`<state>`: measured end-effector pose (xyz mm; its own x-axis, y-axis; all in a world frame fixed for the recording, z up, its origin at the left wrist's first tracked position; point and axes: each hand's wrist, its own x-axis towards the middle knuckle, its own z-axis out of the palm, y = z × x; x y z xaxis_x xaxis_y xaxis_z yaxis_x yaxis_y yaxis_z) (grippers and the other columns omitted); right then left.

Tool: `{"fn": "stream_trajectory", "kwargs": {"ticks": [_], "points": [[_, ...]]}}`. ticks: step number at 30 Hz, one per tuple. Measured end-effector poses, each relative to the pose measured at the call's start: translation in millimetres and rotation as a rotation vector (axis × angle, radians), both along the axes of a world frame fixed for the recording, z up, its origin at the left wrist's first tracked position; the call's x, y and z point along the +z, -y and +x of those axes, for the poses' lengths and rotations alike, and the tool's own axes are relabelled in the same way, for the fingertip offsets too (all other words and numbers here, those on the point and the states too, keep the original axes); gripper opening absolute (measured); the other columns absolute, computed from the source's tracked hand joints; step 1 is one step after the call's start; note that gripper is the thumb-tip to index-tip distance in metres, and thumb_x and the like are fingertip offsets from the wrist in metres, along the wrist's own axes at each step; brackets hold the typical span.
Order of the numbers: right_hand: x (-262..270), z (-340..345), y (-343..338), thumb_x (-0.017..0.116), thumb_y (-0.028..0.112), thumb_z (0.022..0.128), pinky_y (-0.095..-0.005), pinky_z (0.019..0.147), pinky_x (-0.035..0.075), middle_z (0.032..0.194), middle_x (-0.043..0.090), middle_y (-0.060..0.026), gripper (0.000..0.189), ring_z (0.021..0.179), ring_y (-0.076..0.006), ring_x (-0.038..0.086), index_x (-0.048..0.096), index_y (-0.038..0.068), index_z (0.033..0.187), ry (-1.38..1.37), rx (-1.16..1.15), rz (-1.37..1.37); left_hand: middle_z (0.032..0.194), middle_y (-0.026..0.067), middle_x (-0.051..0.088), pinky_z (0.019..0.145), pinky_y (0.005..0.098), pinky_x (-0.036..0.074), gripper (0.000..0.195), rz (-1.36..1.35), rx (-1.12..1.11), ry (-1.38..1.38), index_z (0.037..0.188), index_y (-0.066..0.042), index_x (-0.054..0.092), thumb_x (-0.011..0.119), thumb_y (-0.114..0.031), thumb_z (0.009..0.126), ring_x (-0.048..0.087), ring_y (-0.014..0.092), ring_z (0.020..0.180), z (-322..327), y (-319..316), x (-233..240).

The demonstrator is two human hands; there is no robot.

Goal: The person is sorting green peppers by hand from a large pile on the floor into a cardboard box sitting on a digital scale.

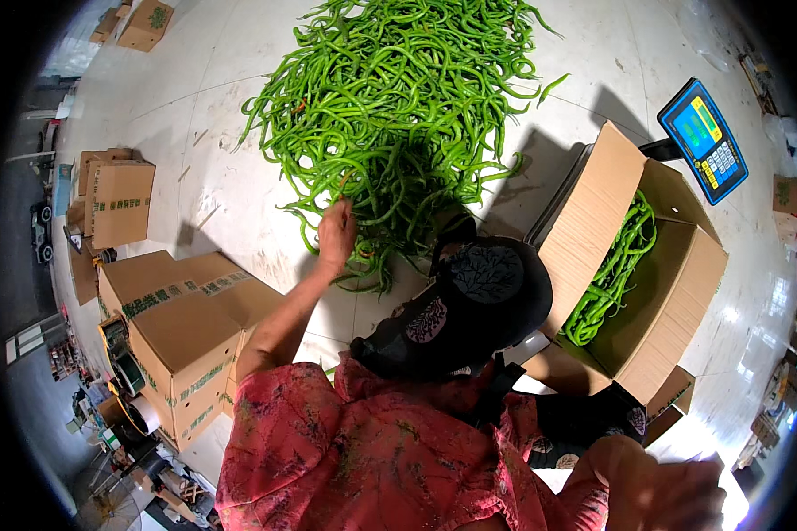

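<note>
My left hand [337, 233] reaches down to the near left edge of a large heap of long green chili peppers [398, 99]. Its fingers are pinched around the end of one orange-red pepper [344, 184]. A shadow falls over the near part of the heap. At the lower right, my right hand [671, 484] is raised close to the camera, away from the peppers; it is blurred, and its finger positions are unclear. An open cardboard box [664, 292] to my right has green peppers [611, 272] inside, partly hidden by a raised flap.
A digital scale display [704, 141] stands on a post behind the box. Taped cardboard cartons [179, 318] are close on my left, with another carton [123, 202] farther off. A loose pepper [552, 89] lies on the tiled floor [226, 139] beside the heap. My black patterned trousers [465, 299] hide some floor.
</note>
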<state>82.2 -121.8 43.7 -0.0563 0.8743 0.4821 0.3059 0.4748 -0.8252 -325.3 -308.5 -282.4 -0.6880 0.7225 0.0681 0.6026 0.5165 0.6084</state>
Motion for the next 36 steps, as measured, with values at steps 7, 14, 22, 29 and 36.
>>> {"fn": "stream_trajectory", "kwargs": {"ticks": [7,14,22,29,36], "points": [[1,-5,10,0.061,0.017,0.092,-0.0286,0.067,0.046,0.093,0.060,-0.0089,0.017,0.079,-0.0177,0.057,0.058,0.001,0.098,0.053,0.055,-0.074,0.129,0.0168,0.051,0.094,0.0443,0.043,0.083,-0.098,-0.360,-0.324,0.140,-0.006,0.040,0.074,-0.003,0.065,0.048,0.037,0.117,-47,-87,-1],[0,-3,14,0.060,0.014,0.091,-0.0284,0.061,0.044,0.087,0.059,-0.0085,0.013,0.073,-0.0178,0.056,0.056,0.002,0.093,0.078,0.046,-0.121,0.122,0.0134,0.050,0.089,0.0488,0.040,0.113,-0.445,-0.507,-0.337,0.147,-0.010,0.032,0.091,-0.029,0.052,0.048,0.033,0.114,-46,-128,-18],[2,-4,18,0.059,0.011,0.089,-0.0282,0.055,0.042,0.079,0.057,-0.0080,0.010,0.066,-0.0179,0.054,0.054,0.003,0.086,0.048,0.065,-0.154,0.099,0.0111,0.060,0.078,0.0451,0.041,0.064,-0.471,-0.610,-0.384,0.113,-0.010,0.058,0.082,-0.037,0.061,0.057,0.032,0.099,-46,-113,-48],[7,-6,20,0.058,0.009,0.088,-0.0281,0.049,0.040,0.072,0.056,-0.0076,0.010,0.059,-0.0181,0.052,0.052,0.004,0.081,-0.002,0.099,-0.191,0.094,0.0100,0.065,0.080,0.0460,0.044,0.040,-0.684,-0.746,-0.400,0.100,-0.011,0.059,0.076,-0.028,0.068,0.062,0.032,0.095,-40,-102,-41],[-11,-2,-12,0.050,0.010,0.099,-0.0245,0.052,0.042,0.072,0.060,-0.0053,0.017,0.059,-0.0093,0.051,0.057,0.001,0.086,0.282,0.178,-0.350,0.095,0.0110,0.063,0.079,0.0461,0.043,0.031,-0.457,-0.694,-0.382,0.103,-0.008,0.057,0.064,-0.011,0.073,0.060,0.031,0.094,-23,-102,-40]]}}
